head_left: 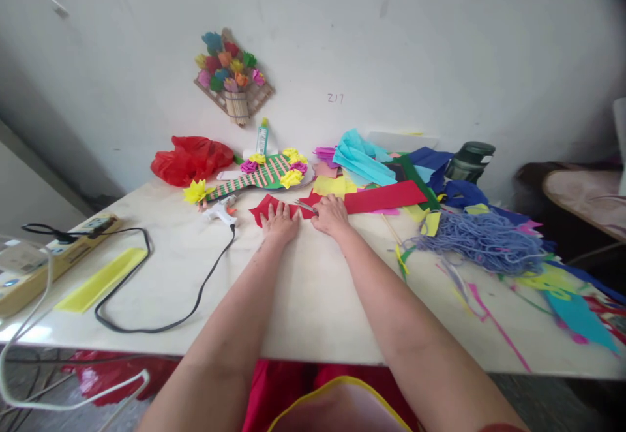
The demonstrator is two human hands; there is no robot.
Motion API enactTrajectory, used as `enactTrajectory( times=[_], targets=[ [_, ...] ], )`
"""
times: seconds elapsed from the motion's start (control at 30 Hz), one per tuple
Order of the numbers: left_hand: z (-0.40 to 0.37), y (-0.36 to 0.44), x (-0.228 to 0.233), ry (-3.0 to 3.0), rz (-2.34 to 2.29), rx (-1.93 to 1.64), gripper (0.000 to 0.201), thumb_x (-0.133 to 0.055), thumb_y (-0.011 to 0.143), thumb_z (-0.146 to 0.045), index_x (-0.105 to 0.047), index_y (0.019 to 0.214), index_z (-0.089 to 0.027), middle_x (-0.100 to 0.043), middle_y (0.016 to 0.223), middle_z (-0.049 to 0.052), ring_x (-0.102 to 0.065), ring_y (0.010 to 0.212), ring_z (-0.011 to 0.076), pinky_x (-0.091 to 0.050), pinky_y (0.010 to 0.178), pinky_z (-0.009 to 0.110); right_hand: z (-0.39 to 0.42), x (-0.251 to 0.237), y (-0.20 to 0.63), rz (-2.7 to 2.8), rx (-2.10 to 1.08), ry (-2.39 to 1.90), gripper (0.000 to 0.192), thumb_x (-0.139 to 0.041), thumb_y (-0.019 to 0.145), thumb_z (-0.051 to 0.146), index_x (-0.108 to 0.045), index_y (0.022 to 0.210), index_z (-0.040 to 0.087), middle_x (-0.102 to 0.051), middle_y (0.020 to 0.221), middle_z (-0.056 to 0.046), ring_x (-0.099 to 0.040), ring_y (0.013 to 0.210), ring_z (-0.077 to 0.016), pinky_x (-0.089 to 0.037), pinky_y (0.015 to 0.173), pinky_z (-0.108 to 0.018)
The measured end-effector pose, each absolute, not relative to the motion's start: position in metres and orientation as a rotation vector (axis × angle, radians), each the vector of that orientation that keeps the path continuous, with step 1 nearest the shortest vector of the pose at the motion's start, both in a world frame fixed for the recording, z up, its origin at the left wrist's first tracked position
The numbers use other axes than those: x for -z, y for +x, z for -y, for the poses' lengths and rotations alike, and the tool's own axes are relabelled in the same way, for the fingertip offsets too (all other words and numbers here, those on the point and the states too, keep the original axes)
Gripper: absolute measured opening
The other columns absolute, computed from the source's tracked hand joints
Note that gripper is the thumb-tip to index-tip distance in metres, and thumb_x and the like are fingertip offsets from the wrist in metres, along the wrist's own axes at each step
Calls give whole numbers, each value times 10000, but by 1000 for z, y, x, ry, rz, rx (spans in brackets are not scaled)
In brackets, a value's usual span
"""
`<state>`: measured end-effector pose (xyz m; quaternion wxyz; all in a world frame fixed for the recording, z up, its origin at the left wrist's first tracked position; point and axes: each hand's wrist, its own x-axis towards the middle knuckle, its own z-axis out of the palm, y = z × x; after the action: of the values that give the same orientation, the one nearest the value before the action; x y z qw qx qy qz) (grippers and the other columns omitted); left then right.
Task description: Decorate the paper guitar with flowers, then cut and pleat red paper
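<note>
My left hand [280, 218] lies flat, fingers spread, pressing on the left end of a long red paper strip [386, 197] at the far middle of the table. That end is cut into zigzag points. Just to its right, my right hand [331, 214] grips a pair of scissors [306, 206], whose blades point left over the red paper between the two hands. Both forearms stretch out across the white table [303, 301].
A glue gun [221, 211] lies left of my hands, its black cord [205, 285] looping to a power strip [53, 252]. Behind are a green flower-decorated craft [267, 172], a red bag [190, 158] and coloured paper [362, 158]. Blue yarn [482, 241] and scraps fill the right side.
</note>
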<state>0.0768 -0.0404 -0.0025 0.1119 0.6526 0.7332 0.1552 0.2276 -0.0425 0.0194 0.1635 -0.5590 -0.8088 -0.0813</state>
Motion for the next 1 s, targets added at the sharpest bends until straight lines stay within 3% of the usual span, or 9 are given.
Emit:
enactTrajectory(
  times=[0.33, 0.53, 0.63, 0.83, 1.0],
  targets=[
    [36, 76, 3, 1961, -2196, -394, 678, -180, 825, -567, -318, 1395, -227, -186, 1493, 15, -41, 1380, 272, 0, 1091, 522, 46, -18, 213, 2301, 210, -1651, 318, -476, 777, 251, -640, 1022, 132, -581, 1057, -137, -464, 1017, -258, -297, 892, -382],
    [39, 79, 2, 1995, -2263, -329, 664, -134, 835, -551, -315, 1393, -241, -201, 1491, -16, -57, 1381, 256, -39, 1096, 525, 34, -14, 222, 2067, 148, -1793, 388, -356, 868, 339, -605, 1122, 182, -422, 1361, -72, -429, 1115, -246, -319, 927, -377],
    [40, 79, 1, 2028, -2266, -336, 658, -131, 841, -542, -333, 1385, -232, -222, 1485, -4, -81, 1378, 268, -69, 1091, 541, 25, -12, 227, 2043, 103, -1870, 461, -299, 888, 403, -599, 1144, 166, -368, 1412, -60, -404, 1154, -259, -312, 952, -389],
    [40, 78, 1, 2061, -2261, -361, 645, -145, 848, -534, -362, 1371, -224, -250, 1476, 26, -118, 1370, 285, -89, 1079, 561, 2, -19, 229, 2093, -27, -1958, 500, -276, 886, 437, -649, 1057, 152, -416, 1384, -81, -379, 1193, -280, -323, 953, -395],
    [39, 78, 2, 2101, -2252, -381, 631, -156, 855, -520, -397, 1350, -209, -283, 1463, 58, -149, 1365, 279, -104, 1078, 556, -15, -22, 230, 2002, -140, -2008, 499, -331, 868, 451, -592, 1120, 109, -576, 1191, -145, -455, 1135, -270, -350, 930, -372]
  ],
)
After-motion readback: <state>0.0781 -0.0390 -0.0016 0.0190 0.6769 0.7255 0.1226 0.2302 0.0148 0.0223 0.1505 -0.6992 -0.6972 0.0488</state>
